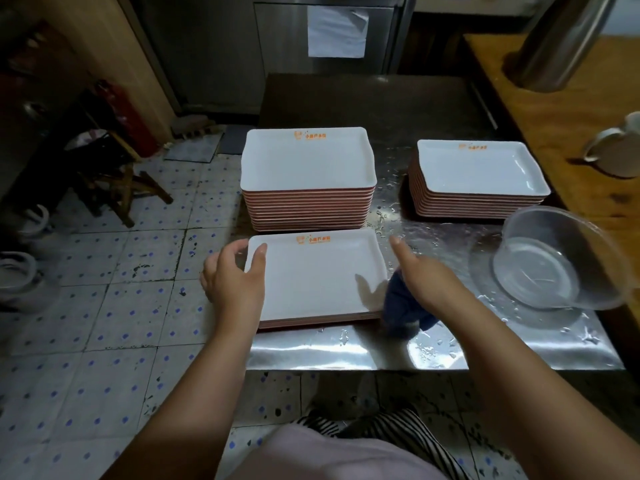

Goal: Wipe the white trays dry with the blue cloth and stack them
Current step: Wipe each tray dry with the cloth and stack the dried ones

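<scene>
Left hand (231, 276) pinches the near-left rim of the top tray (317, 271), thumb on the white face and fingers curled past the edge, likely to steady it or start lifting it. That tray lies on a short pile (311, 320) at the near-left of the steel desk (433, 344), whose left edge runs right under this hand, so the pile has little margin there above the tiled floor (121, 306).

Right hand (420, 271) is by the tray's right edge with the forefinger stretched out far-ward, while its other fingers seem to pin the blue cloth (403, 313) beneath the palm; the cloth hangs bunched beside the pile's near-right corner, touching the desk. Holding it there probably keeps it ready for the next wipe.

Farther off stands the tall stack (308, 206), just beyond the short pile and almost touching it, seemingly the dried trays. To the far right sits a lower stack (479, 199) whose top tray shines wet, so I judge those still wait. A clear bowl (554, 261) is tilted at the near right. Water beads the open strip of desk between the stacks, the one free lane for carrying a tray across.
</scene>
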